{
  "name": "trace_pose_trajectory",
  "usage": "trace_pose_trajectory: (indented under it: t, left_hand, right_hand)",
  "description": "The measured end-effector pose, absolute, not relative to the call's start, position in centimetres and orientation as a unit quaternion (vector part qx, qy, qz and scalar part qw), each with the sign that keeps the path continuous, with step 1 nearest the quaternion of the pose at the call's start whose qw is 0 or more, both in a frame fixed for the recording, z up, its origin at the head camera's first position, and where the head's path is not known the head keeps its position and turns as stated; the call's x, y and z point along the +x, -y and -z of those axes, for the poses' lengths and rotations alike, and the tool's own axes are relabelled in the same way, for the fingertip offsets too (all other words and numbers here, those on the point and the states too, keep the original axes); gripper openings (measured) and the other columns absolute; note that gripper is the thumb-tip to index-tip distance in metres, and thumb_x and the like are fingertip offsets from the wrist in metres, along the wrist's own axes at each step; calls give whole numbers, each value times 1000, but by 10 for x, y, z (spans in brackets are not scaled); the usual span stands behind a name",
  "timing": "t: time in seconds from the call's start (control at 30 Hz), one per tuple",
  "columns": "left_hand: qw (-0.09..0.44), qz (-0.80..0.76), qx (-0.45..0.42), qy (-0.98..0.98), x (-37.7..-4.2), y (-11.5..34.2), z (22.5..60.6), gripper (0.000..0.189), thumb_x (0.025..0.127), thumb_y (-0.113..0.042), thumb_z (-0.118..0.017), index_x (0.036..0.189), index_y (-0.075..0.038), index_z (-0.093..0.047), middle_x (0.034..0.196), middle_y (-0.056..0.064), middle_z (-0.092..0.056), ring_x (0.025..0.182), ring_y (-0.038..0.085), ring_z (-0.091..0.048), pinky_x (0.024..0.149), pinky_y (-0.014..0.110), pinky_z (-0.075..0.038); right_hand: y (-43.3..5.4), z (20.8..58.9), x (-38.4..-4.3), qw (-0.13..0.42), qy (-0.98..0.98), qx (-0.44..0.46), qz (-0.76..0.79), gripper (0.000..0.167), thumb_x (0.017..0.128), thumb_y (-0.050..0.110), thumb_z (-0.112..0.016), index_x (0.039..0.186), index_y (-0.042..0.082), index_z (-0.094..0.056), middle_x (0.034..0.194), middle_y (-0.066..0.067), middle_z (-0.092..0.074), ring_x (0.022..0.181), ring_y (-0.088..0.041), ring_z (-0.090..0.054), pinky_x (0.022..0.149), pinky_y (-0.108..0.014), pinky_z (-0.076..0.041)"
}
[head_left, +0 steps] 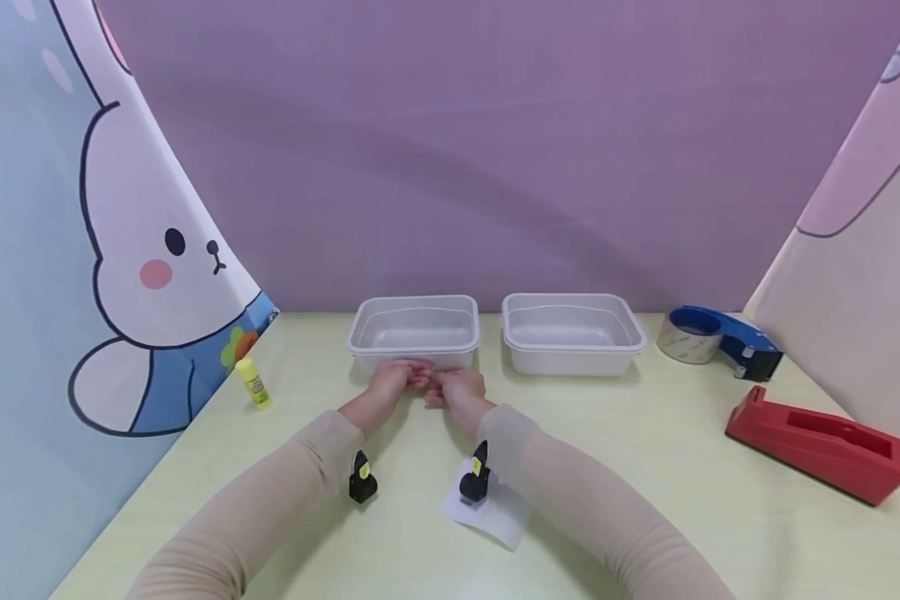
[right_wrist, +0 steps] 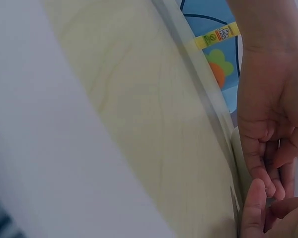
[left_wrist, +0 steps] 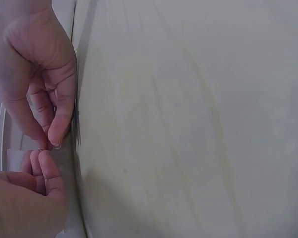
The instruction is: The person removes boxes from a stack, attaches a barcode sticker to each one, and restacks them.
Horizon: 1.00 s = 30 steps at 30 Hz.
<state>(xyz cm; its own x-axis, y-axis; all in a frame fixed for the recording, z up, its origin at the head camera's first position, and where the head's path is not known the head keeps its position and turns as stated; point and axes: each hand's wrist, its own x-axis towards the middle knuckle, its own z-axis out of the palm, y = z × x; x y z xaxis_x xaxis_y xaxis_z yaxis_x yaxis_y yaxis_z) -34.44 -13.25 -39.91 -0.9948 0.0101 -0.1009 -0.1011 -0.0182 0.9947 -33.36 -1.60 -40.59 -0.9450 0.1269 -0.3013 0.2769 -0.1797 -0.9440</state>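
Fingertips met low at the front of the left-hand tub

The left hand [head_left: 400,379] and the right hand [head_left: 457,393] came together with bent fingers, tips meeting or nearly so; whether anything thin was pinched between them could not be told. Just beyond the grip stood the left white tub [head_left: 412,347], upright with its opening upward. Its long axis ran left to right, across the line of the forearms, and one long wall faced the person. The fingers hid the lower part of that wall towards its right end; whether they pressed on it was unclear.

Right of the grip, past a narrow gap, the right white tub [head_left: 573,362] stood in nearly the same direction, close enough to crowd that side. Farther right lay a blue tape dispenser [head_left: 731,333] with a roll of tape [head_left: 685,346], and nearer the person than that, a red dispenser [head_left: 817,446] slanted across the table [head_left: 390,550]. Well left of the grip stood a yellow glue stick [head_left: 253,385]. Behind the grip, on the person's side, a white sheet [head_left: 498,517] lay partly covered by the right sleeve [head_left: 570,483] and a black wrist device [head_left: 475,475]. A purple backdrop [head_left: 450,167] rose beyond both tubs.
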Motion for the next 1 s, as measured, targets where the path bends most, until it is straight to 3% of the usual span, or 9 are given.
trace_pose_trajectory:
  t: [0.37, 0.6, 1.0]
  left_hand:
    - [80, -688, -59, -719, -347, 137, 401, 41, 82, 17, -39, 119, 20, -55, 77, 8, -65, 63, 9, -61, 65, 20, -57]
    - [112, -668, -46, -735, -349, 146, 402, 31, 93, 6, -46, 119, 19, -56, 73, 5, -66, 64, 8, -62, 64, 18, -56]
    - [90, -658, -42, -746, -349, 175, 393, 27, 92, 6, -52, 117, 17, -55, 77, 6, -69, 65, 9, -64, 69, 23, -58]
  right_hand:
    - [13, 401, -337, 39, -618, 151, 770, 16, 87, 4, -62, 98, -6, -66, 74, -10, -66, 55, -11, -62, 65, -29, -61]
    - [15, 402, -339, 56, -625, 135, 767, 19, 88, 0, -60, 103, -11, -66, 76, -11, -67, 56, -11, -61, 62, -26, -60]
    - [11, 408, -346, 101, -634, 109, 759, 24, 90, -4, -50, 109, -14, -60, 75, -14, -63, 50, -14, -62, 56, -29, -60]
